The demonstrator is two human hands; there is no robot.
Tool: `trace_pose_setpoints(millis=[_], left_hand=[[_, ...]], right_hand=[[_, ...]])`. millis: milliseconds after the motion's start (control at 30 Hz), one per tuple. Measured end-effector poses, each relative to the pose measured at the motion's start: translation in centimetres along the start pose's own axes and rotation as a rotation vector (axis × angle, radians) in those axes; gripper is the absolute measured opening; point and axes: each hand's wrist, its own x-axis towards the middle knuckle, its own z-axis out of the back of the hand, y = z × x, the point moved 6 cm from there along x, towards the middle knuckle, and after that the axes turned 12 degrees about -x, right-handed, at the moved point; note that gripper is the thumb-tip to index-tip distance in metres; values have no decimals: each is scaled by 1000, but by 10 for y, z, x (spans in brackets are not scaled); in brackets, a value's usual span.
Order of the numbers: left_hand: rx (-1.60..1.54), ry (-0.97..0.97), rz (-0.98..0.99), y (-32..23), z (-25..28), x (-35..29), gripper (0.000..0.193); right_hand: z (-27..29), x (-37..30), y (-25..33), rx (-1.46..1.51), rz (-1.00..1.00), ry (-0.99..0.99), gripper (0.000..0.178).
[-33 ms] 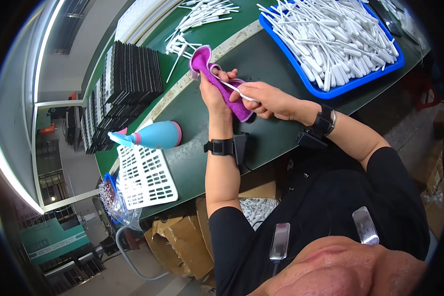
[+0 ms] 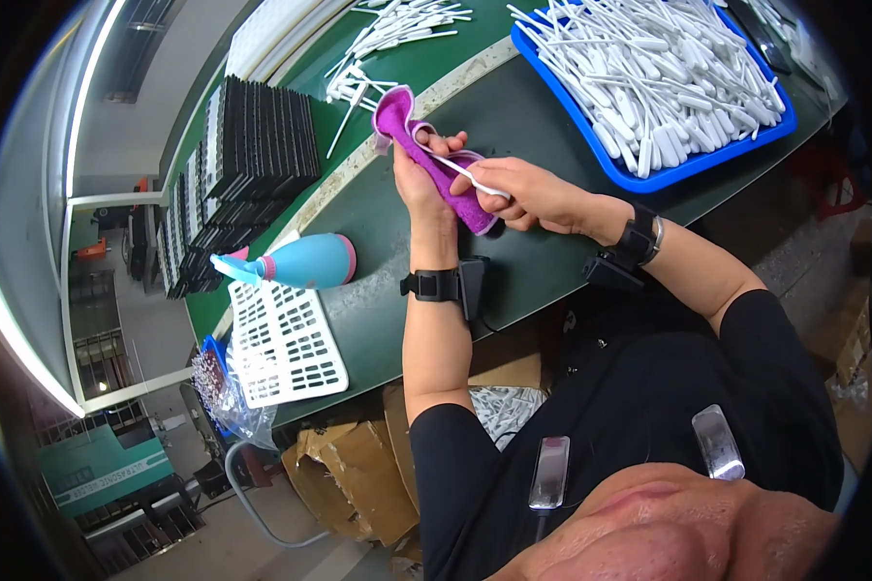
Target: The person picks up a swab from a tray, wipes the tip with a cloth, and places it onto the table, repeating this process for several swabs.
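Observation:
A purple cloth [image 2: 394, 116] with a pale edge lies across my left hand [image 2: 419, 184], which is closed round it above the green tabletop. Between the fingers of my right hand [image 2: 533, 194] is a slim white plastic stick [image 2: 499, 193]. Its thin shaft slants up to the left, against the cloth. Just where the shaft meets the cloth folds, its far end is hard to make out. Both hands are close together, with the right fingers touching the cloth's lower part.
At the upper right a blue tray [image 2: 649, 186] is heaped with white sticks. More sticks [image 2: 397, 34] lie at the back. On the left are black stacked trays [image 2: 262, 140], a blue spray bottle [image 2: 305, 261] and a white slotted basket [image 2: 291, 339]. Cardboard boxes [image 2: 358, 479] stand below.

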Motion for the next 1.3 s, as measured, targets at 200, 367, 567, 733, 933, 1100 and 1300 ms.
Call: trace_pose_setpoints(millis=[200, 367, 567, 733, 933, 1100, 1300], left_hand=[[-162, -239, -83, -9, 13, 2, 31], [-45, -291, -27, 3, 7, -1, 35], [-44, -232, -34, -1, 10, 0, 39], [5, -239, -30, -1, 8, 2, 38], [-129, -41, 70, 7, 4, 1, 36], [55, -258, -7, 3, 8, -4, 37], [18, -135, 0, 3, -6, 4, 36]], right_hand=[[-2, 1, 8, -9, 109, -12, 30], [3, -4, 15, -41, 190, -67, 31], [2, -2, 17, -20, 195, -71, 32], [3, -3, 20, -57, 218, -96, 30], [13, -13, 20, -174, 274, -239, 26], [19, -102, 81, -671, 416, -420, 27], [172, -247, 170, -1722, 485, -1509, 25]])
